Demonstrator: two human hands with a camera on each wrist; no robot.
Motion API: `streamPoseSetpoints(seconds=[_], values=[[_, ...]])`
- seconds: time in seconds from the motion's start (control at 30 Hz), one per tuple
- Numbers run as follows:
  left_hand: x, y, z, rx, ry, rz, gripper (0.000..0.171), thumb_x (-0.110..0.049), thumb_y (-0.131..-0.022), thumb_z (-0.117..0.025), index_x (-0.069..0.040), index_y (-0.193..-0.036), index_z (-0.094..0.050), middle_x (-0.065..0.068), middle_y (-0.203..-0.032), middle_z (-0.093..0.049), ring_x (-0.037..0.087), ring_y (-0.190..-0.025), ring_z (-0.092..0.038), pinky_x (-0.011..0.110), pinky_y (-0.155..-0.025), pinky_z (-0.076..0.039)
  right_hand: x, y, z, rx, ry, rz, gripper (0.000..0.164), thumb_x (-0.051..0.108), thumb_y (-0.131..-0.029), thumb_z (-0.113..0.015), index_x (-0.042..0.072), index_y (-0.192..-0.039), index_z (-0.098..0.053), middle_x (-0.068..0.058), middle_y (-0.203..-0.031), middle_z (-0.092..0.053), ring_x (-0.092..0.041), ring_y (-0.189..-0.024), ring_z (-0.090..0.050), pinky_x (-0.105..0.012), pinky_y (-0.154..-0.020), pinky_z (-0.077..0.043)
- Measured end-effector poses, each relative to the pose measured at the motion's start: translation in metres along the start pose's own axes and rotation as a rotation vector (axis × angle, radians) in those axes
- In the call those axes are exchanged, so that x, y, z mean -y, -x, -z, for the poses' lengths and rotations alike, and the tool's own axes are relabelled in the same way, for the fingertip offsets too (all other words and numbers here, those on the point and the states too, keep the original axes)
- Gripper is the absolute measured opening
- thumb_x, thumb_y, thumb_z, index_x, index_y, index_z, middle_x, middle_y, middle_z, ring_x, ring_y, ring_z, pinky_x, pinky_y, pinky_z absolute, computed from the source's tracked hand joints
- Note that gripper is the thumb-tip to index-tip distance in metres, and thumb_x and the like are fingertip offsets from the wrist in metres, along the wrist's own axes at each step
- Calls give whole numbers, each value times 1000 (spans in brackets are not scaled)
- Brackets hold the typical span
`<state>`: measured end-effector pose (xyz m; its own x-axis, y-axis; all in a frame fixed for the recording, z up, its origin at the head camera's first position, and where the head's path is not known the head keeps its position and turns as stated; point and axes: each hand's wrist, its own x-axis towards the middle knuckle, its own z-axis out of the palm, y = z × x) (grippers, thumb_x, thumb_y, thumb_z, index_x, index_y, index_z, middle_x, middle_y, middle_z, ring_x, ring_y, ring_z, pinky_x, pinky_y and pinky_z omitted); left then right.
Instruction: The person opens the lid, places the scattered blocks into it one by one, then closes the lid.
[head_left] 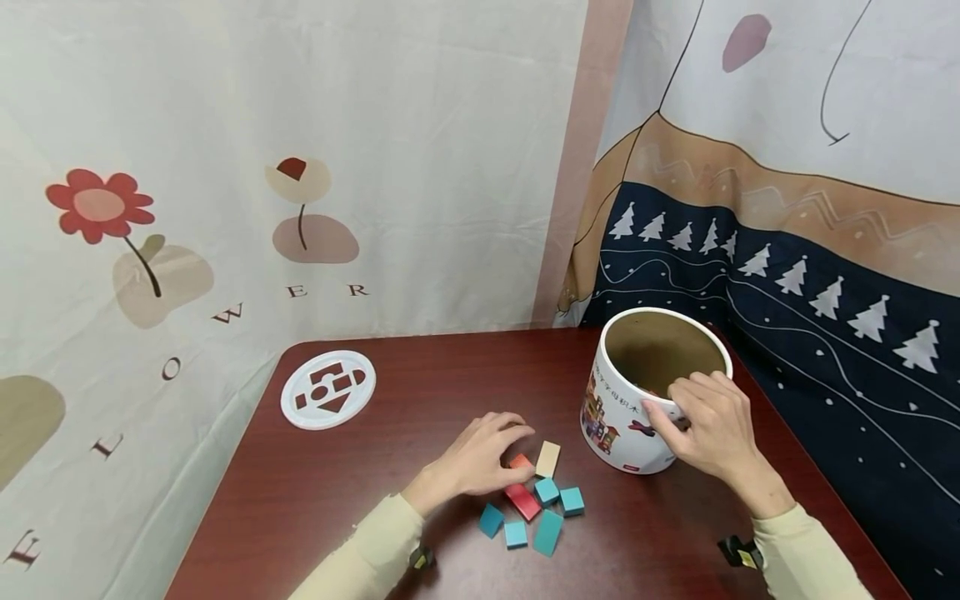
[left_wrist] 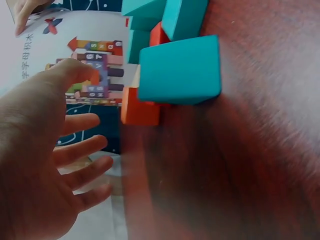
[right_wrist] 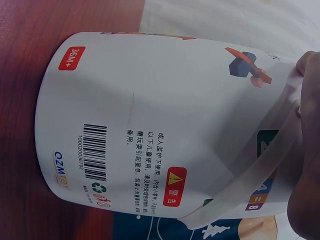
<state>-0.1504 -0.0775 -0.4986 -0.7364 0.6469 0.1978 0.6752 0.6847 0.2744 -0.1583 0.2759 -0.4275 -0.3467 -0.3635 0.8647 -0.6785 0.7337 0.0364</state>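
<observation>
Several toy blocks lie loosely grouped on the table in the head view. They include a tan block (head_left: 548,459), a red block (head_left: 522,502), an orange-red block (head_left: 520,461) and several teal blocks (head_left: 548,533). My left hand (head_left: 480,457) hovers at their left side, and in the left wrist view its fingers (left_wrist: 82,150) are spread with nothing held. To the right stands a white printed bucket (head_left: 626,425). My right hand (head_left: 712,425) grips its near-right rim, thumb outside and fingers over the edge. The bucket's bottom is mostly hidden.
At the table's far left lies a white oval plate (head_left: 293,398) with cut-out shapes. Printed cloths (head_left: 450,167) hang behind the brown table (head_left: 450,375) and along its right side. The bucket stands near the right edge.
</observation>
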Motion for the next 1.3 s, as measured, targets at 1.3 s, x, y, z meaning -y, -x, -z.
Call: streamPoseSetpoints(seconds=[1.3], values=[[2, -1, -22, 25, 114, -8, 22, -21, -77, -78, -14, -98, -79, -3, -92, -63, 6, -69, -52, 10, -54, -39, 3, -2, 2, -16, -3, 12, 46, 41, -90, -60, 15, -55, -45, 8, -52, -36, -14, -51, -34, -33, -49, -22]])
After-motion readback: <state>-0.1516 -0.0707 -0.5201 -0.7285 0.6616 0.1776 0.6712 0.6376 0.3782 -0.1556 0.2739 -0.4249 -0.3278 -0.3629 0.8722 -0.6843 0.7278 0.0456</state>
